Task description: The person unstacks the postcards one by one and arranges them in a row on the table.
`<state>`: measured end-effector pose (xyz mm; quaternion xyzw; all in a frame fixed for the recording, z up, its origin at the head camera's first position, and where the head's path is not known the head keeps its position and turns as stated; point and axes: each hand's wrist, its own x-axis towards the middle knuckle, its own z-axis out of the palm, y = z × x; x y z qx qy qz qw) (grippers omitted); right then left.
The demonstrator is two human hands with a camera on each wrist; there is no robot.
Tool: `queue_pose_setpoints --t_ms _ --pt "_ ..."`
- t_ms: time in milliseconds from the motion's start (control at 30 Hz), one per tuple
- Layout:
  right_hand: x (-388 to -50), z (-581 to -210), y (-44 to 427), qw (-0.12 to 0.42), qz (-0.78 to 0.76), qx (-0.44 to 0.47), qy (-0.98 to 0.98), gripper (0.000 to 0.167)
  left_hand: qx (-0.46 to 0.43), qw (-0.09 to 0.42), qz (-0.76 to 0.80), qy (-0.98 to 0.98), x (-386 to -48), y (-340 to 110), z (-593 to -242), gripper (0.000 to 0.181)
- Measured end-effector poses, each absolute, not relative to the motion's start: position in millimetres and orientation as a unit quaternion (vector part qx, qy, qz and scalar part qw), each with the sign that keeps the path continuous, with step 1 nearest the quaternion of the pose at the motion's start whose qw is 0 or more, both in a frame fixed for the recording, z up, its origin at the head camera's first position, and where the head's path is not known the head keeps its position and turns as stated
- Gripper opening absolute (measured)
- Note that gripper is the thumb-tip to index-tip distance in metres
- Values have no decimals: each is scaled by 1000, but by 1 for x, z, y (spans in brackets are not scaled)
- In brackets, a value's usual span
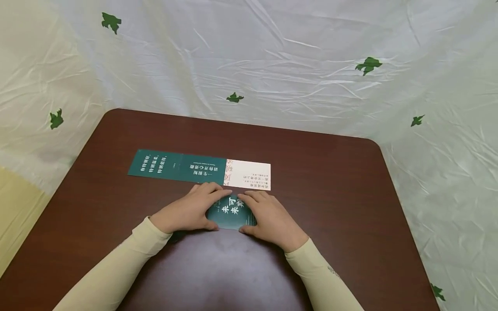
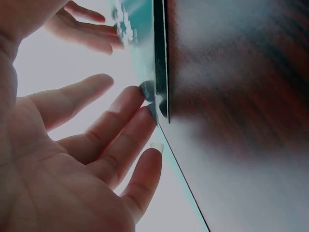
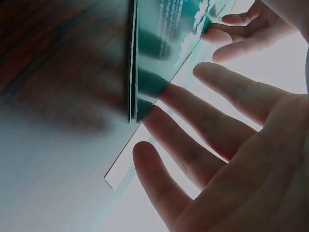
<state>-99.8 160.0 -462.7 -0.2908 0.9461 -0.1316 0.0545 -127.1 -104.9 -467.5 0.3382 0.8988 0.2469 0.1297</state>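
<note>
In the head view a green card (image 1: 229,220) with white Chinese characters lies near the middle of the table, between my two hands. My left hand (image 1: 190,209) is at its left side, with the thumb at the near left corner and the other fingers toward the far edge. Opposite it, my right hand (image 1: 272,218) touches the right side in the same way. Both wrist views show fairly straight fingers (image 2: 116,116) meeting the card's edges (image 3: 183,63). Dark layering under the card shows there; I cannot tell whether it is a second card or a reflection.
Just beyond my hands lies a row of cards: a green one (image 1: 151,166), another green one (image 1: 204,176) and a white one (image 1: 254,168). They rest on a glossy brown table (image 1: 330,181). A pale curtain (image 1: 292,65) with green leaf shapes surrounds it.
</note>
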Motion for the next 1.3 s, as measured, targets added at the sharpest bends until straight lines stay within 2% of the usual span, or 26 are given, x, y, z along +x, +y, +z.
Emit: queue_pose_setpoints --t_ms 200,567,1033,1300 --pt "-104 -461 165 51 -143 -284 947 101 354 116 258 891 -132 -97 -464 95" --pt "-122 -451 204 54 -178 -233 954 97 363 106 248 892 -160 -50 -459 95" --pt "-153 -456 299 103 -242 -125 957 92 385 142 193 891 -221 55 -465 100" --pt "-177 -463 307 123 -277 -102 948 98 364 152 200 897 -242 66 -467 101"
